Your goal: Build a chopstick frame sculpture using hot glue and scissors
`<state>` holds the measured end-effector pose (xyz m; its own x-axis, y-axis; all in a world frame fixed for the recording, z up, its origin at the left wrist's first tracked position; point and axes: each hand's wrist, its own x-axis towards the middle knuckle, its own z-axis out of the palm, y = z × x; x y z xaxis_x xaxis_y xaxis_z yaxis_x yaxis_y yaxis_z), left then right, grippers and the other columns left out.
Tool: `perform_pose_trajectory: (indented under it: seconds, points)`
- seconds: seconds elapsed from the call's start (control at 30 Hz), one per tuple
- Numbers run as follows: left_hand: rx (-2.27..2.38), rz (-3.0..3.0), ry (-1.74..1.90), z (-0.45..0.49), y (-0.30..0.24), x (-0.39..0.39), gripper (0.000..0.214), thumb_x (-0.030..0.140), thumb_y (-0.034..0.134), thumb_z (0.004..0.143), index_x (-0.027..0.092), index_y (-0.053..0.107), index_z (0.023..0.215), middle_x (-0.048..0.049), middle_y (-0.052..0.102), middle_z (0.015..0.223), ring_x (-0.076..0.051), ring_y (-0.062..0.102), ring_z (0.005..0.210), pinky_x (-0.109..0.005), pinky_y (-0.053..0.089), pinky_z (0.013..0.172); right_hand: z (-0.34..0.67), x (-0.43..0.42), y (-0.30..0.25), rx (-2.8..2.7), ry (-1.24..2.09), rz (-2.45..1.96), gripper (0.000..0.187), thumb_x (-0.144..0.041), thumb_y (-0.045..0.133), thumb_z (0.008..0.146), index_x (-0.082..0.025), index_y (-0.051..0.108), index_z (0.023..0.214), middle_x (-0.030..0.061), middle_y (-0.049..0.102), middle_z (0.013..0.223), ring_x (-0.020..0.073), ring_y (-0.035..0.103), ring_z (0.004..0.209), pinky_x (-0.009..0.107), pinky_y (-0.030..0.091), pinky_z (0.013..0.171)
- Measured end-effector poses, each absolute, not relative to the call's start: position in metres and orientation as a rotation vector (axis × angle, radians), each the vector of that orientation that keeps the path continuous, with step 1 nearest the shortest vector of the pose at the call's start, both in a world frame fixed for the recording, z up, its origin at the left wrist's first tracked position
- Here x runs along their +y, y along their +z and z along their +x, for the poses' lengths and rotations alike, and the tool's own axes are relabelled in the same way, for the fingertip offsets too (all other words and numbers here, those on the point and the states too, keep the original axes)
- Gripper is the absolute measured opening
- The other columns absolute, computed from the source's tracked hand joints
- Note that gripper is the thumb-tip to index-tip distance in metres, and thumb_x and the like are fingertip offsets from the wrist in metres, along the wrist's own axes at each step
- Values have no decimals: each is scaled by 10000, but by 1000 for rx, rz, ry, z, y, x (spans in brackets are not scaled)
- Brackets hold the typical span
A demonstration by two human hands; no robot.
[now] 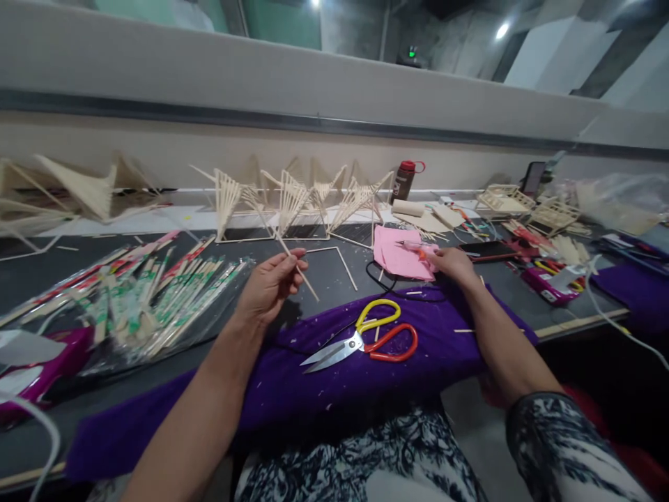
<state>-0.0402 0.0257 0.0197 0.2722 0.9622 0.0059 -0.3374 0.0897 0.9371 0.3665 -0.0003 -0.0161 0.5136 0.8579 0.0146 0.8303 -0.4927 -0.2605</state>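
Steadily, the left hand (pixel 274 282) pinches a thin wooden stick (pixel 286 249) above the desk (pixel 31 282), while the right hand (pixel 454 266) grasps a small tool (pixel 414 245) over pink cloth (pixel 391 263); scissors (pixel 356 341) lie along the front edge.

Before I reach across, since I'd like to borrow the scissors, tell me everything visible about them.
The scissors have silvery, metal-looking blades joined at a round pivot, and two looped, plastic-looking handles, one yellow, one red. They lie slightly open on the purple cloth, blades pointing left and handles right. Neither the left hand nor the right hand touches them.
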Motion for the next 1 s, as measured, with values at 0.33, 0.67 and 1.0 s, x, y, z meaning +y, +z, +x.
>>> perform_pose_trajectory:
  seconds: [0.33, 0.67, 1.0]
  points:
    - [802, 1089, 1079, -37, 17, 24, 304, 277, 721, 659, 133, 656, 919, -6, 631, 722, -40, 526, 472, -129, 368, 367, 369, 6, -20, -1200, 75, -2266, 327, -414, 504, 726, -135, 653, 638, 110, 645, 645, 218, 584, 700, 278, 370, 612]
    - [753, 1160, 1028, -35, 9, 20, 329, 326, 679, 714, 125, 639, 971, -26, 633, 768, -47, 535, 500, -132, 395, 393, 317, -19, 26, -988, 740, -1093, 254, -313, 629, 644, -180, 601, 859, -36, 488, 612, 65, 390, 452, 187, 317, 400]
    - [814, 1346, 1024, -34, 8, 10, 346, 353, 607, 763, 116, 642, 1012, -71, 651, 836, -72, 550, 582, -151, 412, 444, 208, -17, 37, -1193, 1204, -867, 331, -250, 679, 659, -173, 636, 978, 62, 666, 911, 145, 621, 688, 222, 478, 544]
